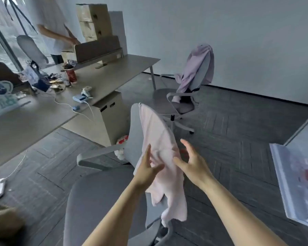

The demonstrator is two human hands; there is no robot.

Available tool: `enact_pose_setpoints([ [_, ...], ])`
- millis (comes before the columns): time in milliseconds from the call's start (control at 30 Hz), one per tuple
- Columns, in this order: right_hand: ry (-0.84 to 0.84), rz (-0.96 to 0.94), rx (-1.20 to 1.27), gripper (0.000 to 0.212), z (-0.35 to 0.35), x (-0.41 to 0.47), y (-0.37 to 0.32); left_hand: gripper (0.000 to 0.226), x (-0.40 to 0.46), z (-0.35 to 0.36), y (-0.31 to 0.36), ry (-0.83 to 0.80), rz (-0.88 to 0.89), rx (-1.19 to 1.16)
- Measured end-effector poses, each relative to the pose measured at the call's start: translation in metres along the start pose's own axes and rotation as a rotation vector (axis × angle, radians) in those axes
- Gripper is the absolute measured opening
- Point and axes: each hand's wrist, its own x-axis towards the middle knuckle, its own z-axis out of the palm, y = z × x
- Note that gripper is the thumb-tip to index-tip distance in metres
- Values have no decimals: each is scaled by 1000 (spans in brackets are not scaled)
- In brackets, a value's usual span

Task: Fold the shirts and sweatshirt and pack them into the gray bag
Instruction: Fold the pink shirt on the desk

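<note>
Hanging over the back of the grey chair [135,125] at lower centre, I see a pale pink shirt [160,139], limp and wrinkled, its lower edge dangling towards the seat. My left hand [148,167] pinches the cloth between thumb and fingers. My right hand [192,162] hovers just beside the shirt, fingers spread and holding nothing. A lilac garment [196,68] drapes another chair [169,98] at upper right.
</note>
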Motion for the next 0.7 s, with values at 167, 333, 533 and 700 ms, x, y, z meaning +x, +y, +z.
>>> enact_pose_setpoints([
  [167, -136, 31, 59, 39, -1, 13, 10, 89, 16, 0, -5, 40, -126, -9],
  [333, -89, -25, 30, 15, 5, 15, 11, 20, 17, 5, -6, 56, -88, 146],
  [533, -35, -197, -45, 26, 1, 7, -16, 14, -6, -15, 24, 160, -20, -6],
  [700, 1, -370, -90, 31, 3, 19, -76, 33, -40, -67, 74, 345, 187, -79],
])
